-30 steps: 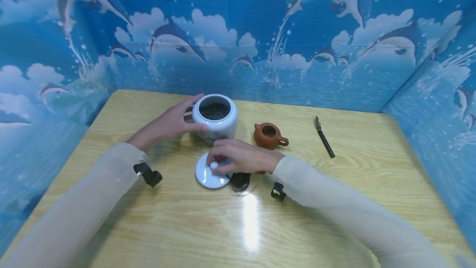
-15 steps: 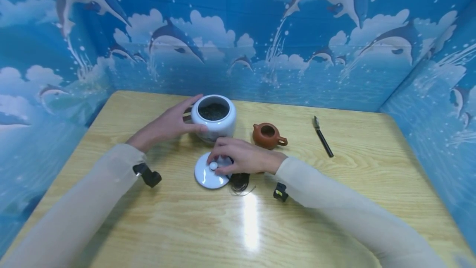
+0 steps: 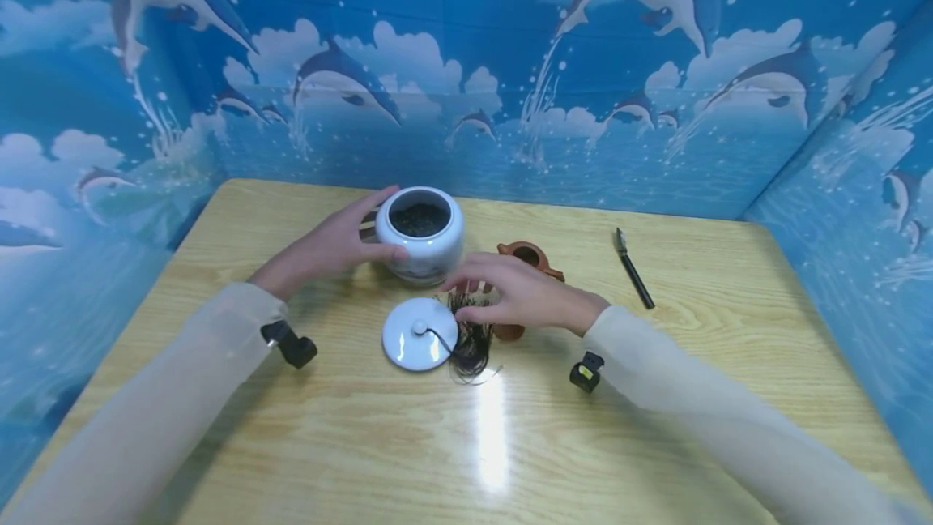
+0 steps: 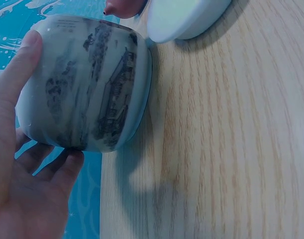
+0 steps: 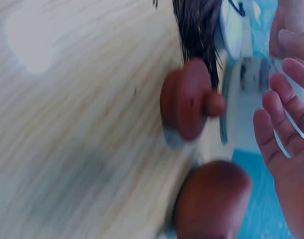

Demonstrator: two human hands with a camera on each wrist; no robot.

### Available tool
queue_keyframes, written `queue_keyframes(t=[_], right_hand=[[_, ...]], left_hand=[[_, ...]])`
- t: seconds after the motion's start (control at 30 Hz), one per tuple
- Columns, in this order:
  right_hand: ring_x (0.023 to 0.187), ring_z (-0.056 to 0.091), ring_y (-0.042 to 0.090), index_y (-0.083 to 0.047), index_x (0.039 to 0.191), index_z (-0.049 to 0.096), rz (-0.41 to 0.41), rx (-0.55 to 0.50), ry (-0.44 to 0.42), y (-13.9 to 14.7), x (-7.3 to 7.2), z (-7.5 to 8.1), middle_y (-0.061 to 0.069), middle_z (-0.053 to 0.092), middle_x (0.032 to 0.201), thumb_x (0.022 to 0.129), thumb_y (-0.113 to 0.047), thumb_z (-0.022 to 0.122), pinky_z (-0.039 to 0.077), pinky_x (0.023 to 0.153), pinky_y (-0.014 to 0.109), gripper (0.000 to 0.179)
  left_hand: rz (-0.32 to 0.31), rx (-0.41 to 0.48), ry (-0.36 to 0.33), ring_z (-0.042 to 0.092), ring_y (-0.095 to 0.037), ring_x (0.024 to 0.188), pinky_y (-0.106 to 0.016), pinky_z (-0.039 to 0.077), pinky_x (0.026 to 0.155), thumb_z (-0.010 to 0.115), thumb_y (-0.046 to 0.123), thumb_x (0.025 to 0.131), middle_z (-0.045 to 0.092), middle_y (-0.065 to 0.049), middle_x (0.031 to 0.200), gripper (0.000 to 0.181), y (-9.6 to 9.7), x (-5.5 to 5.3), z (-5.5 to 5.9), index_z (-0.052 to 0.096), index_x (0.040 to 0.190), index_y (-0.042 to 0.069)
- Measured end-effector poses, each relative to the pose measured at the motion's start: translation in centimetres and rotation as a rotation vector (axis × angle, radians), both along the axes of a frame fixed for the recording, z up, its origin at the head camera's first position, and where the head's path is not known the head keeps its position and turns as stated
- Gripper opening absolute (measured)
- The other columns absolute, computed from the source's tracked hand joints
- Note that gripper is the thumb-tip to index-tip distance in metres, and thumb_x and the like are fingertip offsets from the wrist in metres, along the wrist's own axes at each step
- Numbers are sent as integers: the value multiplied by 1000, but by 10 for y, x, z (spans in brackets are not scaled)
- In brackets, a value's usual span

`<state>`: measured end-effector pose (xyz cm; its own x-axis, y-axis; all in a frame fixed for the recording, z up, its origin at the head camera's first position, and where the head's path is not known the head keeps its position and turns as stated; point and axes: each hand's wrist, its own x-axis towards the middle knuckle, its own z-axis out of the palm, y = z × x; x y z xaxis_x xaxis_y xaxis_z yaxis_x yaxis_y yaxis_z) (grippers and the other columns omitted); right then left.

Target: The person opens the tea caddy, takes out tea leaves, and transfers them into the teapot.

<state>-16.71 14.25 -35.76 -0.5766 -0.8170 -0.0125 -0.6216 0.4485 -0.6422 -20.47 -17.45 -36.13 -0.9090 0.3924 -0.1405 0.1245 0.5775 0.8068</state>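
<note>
On the left, my left hand (image 3: 342,233) holds a white lidless jar (image 3: 430,253), thumb on the near side and fingers round the back; dark leaves or crumbs lie inside. The left wrist view shows a grey landscape on the jar (image 4: 92,84). My right hand (image 3: 528,290) hovers with loosely bent fingers and nothing in them. Beneath it lie a tassel of dark strands (image 3: 474,351) and a small reddish-brown teapot lid (image 5: 191,99). The jar's white lid (image 3: 408,347) rests knob up, a dark cord at its knob. Behind the right hand, partly hidden, stands a clay teapot (image 5: 214,199).
A thin black-handled tool (image 3: 636,274) with a silvery tip lies to the right on the wooden table (image 3: 364,444). Blue dolphin-print cloth (image 3: 452,144) rises behind the table and along both sides.
My right hand has let go of the white lid's knob and moved right and slightly up, over the tassel. The lid stays in place, and the left hand keeps its hold on the jar.
</note>
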Motion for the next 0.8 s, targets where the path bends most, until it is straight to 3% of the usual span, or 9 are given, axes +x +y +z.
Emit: queue_keyframes(t=[0.1, 0.27, 0.5, 0.8], right_hand=[[111, 69, 29, -13, 140, 72, -59, -20, -5, 14, -1, 4, 9, 73, 126, 103, -27, 79, 63, 92, 48, 40], [101, 68, 31, -11, 139, 73, -119, -47, 27, 35, -5, 9, 12, 72, 117, 100, -24, 82, 63, 88, 49, 42], [105, 69, 20, -11, 140, 72, -184, -39, 65, 61, -7, 15, 6, 73, 120, 98, -22, 83, 64, 92, 41, 45], [111, 68, 29, -14, 139, 71, -323, -15, 92, 101, -11, 16, 7, 73, 126, 100, -27, 82, 62, 95, 52, 43]], left_hand=[[-1, 6, -8, 24, -36, 168, -63, 26, 136, 89, 53, 88, 17, -4, 184, 120, 1, 0, 0, 13, 177, 27], [5, 4, -17, 23, -35, 168, -64, 24, 136, 90, 54, 87, 15, -3, 184, 121, 0, 0, 0, 13, 177, 29], [0, 4, -11, 23, -35, 168, -62, 26, 136, 89, 53, 88, 15, -4, 184, 120, 0, 0, 1, 13, 177, 27], [2, -4, -17, 23, -35, 168, -63, 27, 136, 90, 54, 87, 15, -3, 184, 121, 1, 0, 2, 13, 177, 28]])
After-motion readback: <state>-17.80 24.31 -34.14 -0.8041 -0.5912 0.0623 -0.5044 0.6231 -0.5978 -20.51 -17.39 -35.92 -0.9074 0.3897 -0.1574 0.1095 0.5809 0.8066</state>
